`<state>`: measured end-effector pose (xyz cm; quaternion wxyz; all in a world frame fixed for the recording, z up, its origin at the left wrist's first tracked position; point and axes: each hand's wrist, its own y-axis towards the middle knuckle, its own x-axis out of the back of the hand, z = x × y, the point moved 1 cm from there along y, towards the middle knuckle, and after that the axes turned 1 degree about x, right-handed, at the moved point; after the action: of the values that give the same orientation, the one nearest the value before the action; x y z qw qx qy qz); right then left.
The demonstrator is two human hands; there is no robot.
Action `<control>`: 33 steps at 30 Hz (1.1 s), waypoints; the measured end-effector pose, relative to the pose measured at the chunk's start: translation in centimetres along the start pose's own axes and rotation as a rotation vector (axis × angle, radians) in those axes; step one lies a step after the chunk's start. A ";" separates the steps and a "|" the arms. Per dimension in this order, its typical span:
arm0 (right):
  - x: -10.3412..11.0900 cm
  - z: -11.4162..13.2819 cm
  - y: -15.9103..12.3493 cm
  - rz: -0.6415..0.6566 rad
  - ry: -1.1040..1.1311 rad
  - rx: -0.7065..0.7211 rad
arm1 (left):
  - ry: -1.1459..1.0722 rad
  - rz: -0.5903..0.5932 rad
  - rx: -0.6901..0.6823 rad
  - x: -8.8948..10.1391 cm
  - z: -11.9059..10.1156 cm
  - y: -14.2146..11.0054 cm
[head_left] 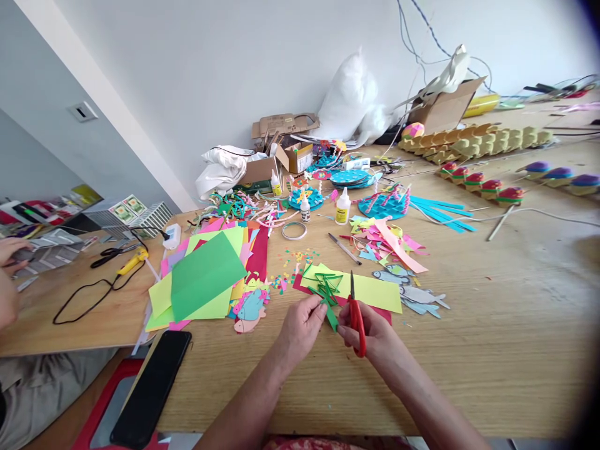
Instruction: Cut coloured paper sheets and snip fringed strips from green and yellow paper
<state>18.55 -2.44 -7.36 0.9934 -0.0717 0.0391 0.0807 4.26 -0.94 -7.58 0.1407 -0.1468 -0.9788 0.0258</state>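
My left hand [301, 326] pinches a short green paper strip [330, 317] between thumb and fingers. Red-handled scissors [357, 322] are in my right hand [377, 331], their dark blades pointing up and away from me, apart from the strip. The right fingertips are close to the strip's lower end; whether they touch it I cannot tell. Just beyond both hands, thin green paper slivers [324, 281] lie heaped on a yellow-green paper sheet [375, 292], which rests over a dark red sheet [385, 314].
Left stand stacked coloured papers [206, 275] and fish cutouts [250, 309]; a black phone [152, 387] lies at the front edge. Grey fish cutouts [424, 295], paper scraps [384, 240] and glue bottles [342, 207] are beyond. Another person's hand [10, 253] shows far left, near a glue gun [132, 261].
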 end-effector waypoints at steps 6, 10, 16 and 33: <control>0.1 0.7 0.3 -0.014 -0.049 0.041 | -0.099 0.115 -0.010 -0.5 -0.7 -0.6; 0.1 0.8 0.5 -0.013 -0.084 0.058 | -0.071 0.081 -0.005 -0.5 -0.9 -0.7; 0.0 -0.1 -0.7 0.117 -0.348 0.092 | -0.220 0.005 0.024 0.9 -1.6 -0.3; -0.4 -0.2 -2.1 0.212 -0.579 0.071 | -0.312 -0.003 0.061 1.2 -2.1 -0.5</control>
<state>18.48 -4.56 -7.23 0.9512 -0.0062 -0.2355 0.1995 3.64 -1.00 -5.17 -0.0086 -0.1350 -0.9877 0.0780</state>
